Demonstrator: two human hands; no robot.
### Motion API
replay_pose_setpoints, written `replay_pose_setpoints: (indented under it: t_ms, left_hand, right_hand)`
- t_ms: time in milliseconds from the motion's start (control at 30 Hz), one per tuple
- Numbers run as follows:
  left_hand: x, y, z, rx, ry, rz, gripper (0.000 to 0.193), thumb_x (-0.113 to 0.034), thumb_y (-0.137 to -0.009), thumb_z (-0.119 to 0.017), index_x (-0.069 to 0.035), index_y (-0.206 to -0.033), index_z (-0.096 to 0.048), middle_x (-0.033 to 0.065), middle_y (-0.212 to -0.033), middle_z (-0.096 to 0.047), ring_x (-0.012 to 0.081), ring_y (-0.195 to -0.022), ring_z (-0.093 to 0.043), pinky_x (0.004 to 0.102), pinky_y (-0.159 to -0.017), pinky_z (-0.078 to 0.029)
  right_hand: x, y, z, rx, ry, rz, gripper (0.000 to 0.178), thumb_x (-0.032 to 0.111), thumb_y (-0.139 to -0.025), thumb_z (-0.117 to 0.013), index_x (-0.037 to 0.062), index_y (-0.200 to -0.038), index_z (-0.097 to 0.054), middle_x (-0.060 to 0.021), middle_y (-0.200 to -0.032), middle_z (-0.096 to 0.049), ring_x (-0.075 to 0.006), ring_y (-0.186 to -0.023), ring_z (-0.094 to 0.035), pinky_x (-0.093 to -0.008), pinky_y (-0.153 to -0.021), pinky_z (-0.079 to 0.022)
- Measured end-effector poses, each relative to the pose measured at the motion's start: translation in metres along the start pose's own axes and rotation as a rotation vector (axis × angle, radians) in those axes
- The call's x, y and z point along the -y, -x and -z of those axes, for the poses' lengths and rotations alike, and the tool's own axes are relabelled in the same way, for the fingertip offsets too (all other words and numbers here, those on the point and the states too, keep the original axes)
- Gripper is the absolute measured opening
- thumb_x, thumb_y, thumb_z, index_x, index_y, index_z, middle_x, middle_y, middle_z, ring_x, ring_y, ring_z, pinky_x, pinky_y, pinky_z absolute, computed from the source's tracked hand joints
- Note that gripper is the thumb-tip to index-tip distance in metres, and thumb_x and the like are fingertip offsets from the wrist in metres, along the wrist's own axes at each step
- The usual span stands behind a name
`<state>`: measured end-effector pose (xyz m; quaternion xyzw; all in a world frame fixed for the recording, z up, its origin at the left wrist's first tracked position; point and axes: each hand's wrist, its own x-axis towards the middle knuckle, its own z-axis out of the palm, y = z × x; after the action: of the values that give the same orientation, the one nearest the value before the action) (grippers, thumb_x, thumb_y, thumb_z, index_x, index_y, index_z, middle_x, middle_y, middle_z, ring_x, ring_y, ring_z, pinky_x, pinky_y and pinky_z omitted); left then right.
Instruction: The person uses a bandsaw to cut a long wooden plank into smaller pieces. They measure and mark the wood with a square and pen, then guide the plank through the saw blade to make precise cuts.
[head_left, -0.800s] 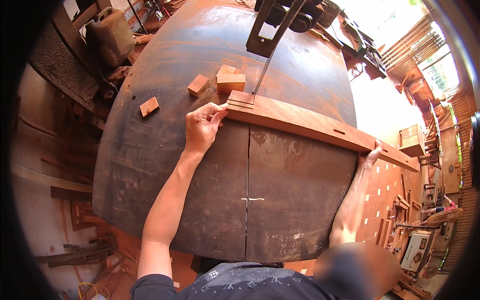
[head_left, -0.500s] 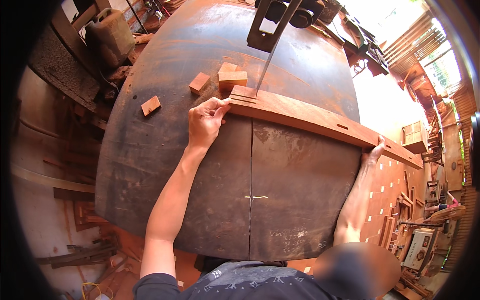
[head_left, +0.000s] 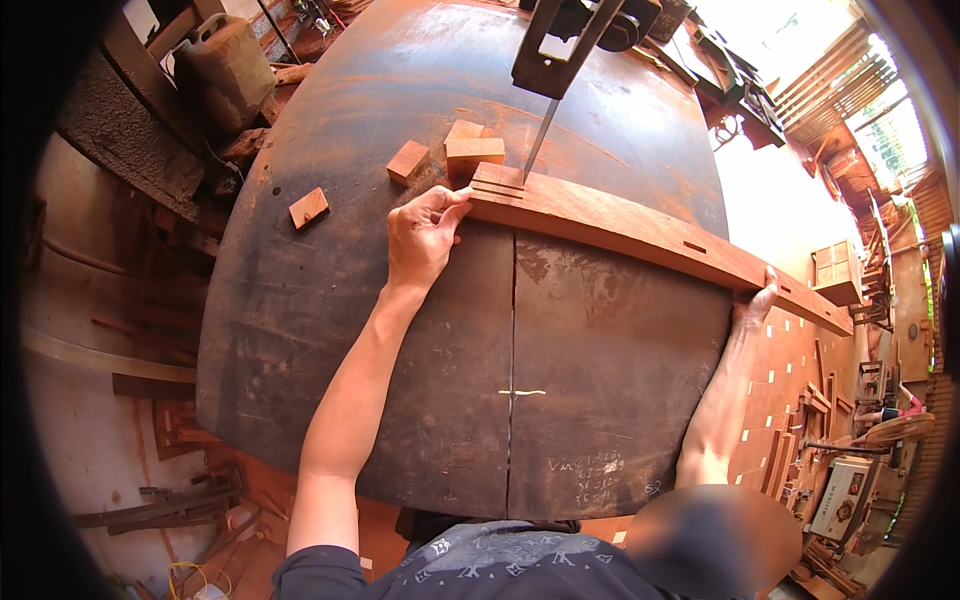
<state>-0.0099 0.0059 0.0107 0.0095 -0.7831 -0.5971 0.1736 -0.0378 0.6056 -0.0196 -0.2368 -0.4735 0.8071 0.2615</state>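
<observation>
A long reddish wooden beam lies across the dark metal saw table, slanting down to the right and past the table's edge. Near its left end are narrow parallel cuts, and further along its front side are mortise slots. The thin bandsaw blade stands upright at the beam's far edge, close to these cuts. My left hand pinches the beam's left end between thumb and fingers, near the blade. My right hand grips the beam further right, its thumb on top and its other fingers mostly hidden underneath.
Several small offcut blocks lie left of the blade, one apart on the left. The saw's guide hangs above the beam. A slot runs through the table toward me. A dirty jerrycan stands at the far left.
The whole view has shifted slightly, so the scene sits a little further right. Both hands keep their hold, and the beam has hardly moved relative to the blade.
</observation>
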Motion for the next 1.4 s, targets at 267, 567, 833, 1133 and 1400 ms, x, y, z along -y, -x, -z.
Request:
replay_pose_setpoints:
  t_ms: [267,567,833,1133,1400]
  left_hand:
    - [-0.001,-0.001,-0.005,-0.045,-0.008,-0.036,0.008,-0.006,-0.096,-0.078,-0.008,-0.103,-0.081,0.0026,-0.087,-0.081,0.0068,-0.07,-0.073,0.0256,-0.052,-0.059]
    - [0.003,-0.001,-0.005,-0.052,-0.004,-0.056,0.01,-0.006,-0.096,-0.078,-0.008,-0.105,-0.082,0.0022,-0.08,-0.078,0.007,-0.067,-0.072,0.0258,-0.051,-0.057]
    - [0.001,0.0,-0.005,-0.064,-0.048,-0.06,0.011,-0.006,-0.095,-0.078,-0.008,-0.106,-0.082,0.0032,-0.076,-0.077,0.007,-0.06,-0.068,0.0266,-0.05,-0.053]
    - [0.0,0.0,-0.007,-0.09,-0.045,-0.05,0.01,-0.007,-0.095,-0.079,-0.009,-0.104,-0.082,0.0055,-0.08,-0.079,0.0082,-0.058,-0.067,0.0269,-0.05,-0.054]
    - [0.0,0.001,-0.006,-0.085,-0.076,-0.027,0.012,-0.008,-0.096,-0.078,-0.01,-0.108,-0.082,0.0057,-0.086,-0.081,0.009,-0.063,-0.07,0.0279,-0.052,-0.056]
  right_hand:
    - [0.002,-0.002,0.002,0.006,0.001,0.004,0.044,0.037,-0.097,-0.062,0.0047,-0.127,-0.061,-0.0138,-0.124,-0.067,-0.031,-0.117,-0.066,-0.0488,-0.099,-0.056]
    - [-0.001,-0.005,0.0,0.007,-0.015,0.01,0.044,0.035,-0.099,-0.063,0.0033,-0.13,-0.061,-0.0136,-0.126,-0.067,-0.0309,-0.119,-0.065,-0.0483,-0.102,-0.055]
    - [-0.002,-0.012,0.004,0.052,-0.04,-0.007,0.046,0.036,-0.099,-0.065,0.0038,-0.131,-0.061,-0.0132,-0.128,-0.067,-0.0305,-0.121,-0.065,-0.0481,-0.102,-0.055]
    - [-0.003,-0.014,0.007,0.051,-0.059,-0.021,0.044,0.035,-0.099,-0.065,0.0028,-0.128,-0.063,-0.0128,-0.125,-0.07,-0.0298,-0.118,-0.067,-0.0475,-0.1,-0.056]
    - [-0.004,-0.009,0.0,0.033,-0.039,-0.005,0.046,0.036,-0.1,-0.063,0.002,-0.131,-0.061,-0.0152,-0.127,-0.068,-0.0319,-0.119,-0.066,-0.0483,-0.1,-0.056]
